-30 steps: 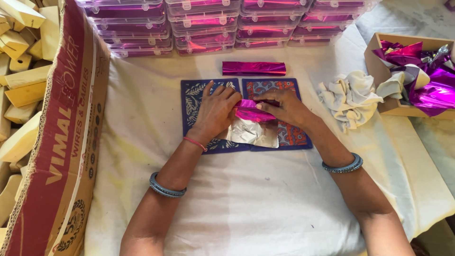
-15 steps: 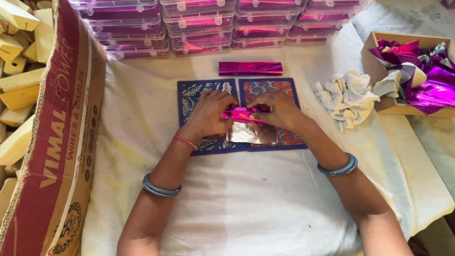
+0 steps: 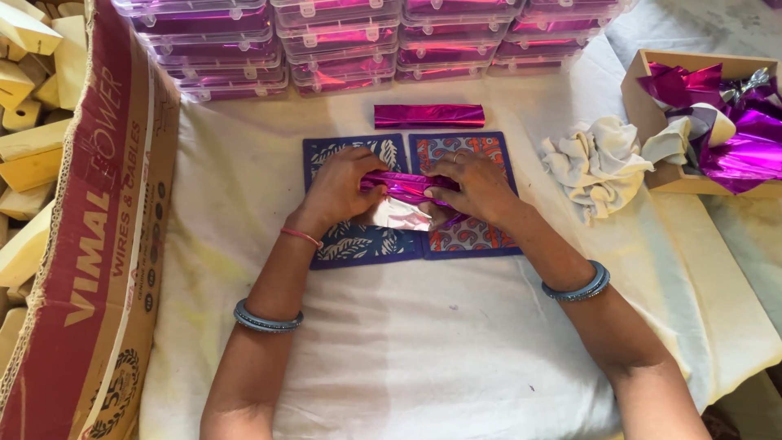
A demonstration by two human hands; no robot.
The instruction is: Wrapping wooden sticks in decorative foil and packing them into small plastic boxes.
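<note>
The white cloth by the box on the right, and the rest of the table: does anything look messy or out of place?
Only slightly. The white cloth lies crumpled, and loose magenta foil spills over the wooden box rim. The finished wrapped bar lies straight.

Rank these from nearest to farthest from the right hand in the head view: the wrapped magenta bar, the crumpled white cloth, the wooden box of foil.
From the right hand:
1. Wrapped magenta bar, just beyond it, toward the stacked cases.
2. Crumpled white cloth, off to its right.
3. Wooden box of foil, farther right, at the edge.

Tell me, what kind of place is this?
Probably a small hand-packing workshop. Both hands, left hand and right hand, wrap a bar in magenta foil; stacked clear plastic boxes line the table's far edge, and a cardboard carton holds pale yellow blocks.
</note>
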